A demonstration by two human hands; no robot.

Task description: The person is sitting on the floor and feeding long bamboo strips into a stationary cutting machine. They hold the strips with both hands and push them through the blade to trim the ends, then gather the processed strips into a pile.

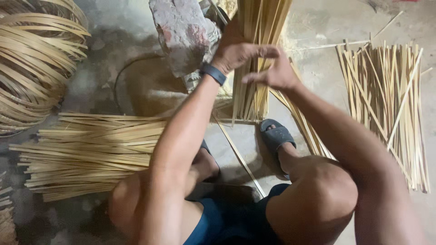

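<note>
Left hand: the left hand [234,50] curled loosely around the upright bundle of pale yellow split-bamboo strips [254,59], fingers stretched across its front, thumb behind; a dark blue band sat on the wrist [213,74].
Right hand: the right hand [272,72] lay half open against the same bundle, just below the left, fingers pointing left and touching the strips without closing round them.
Bundle: it stood nearly upright on the grey concrete floor [327,27], lower ends splayed beside a dark grey sandal [276,136].
Behind the hands: a rough grey stone block with reddish patches [184,31] stood just left of the bundle.
Floor, left: a flat heap of long pale bamboo strips [86,152] lay crosswise; above it sat coiled hoops of thin bamboo strip [36,59].
Floor, right: a loose fan of thin bamboo sticks [390,104] lay well apart from the hands.
Containers: none could be made out; every strip lay bare on the floor.
</note>
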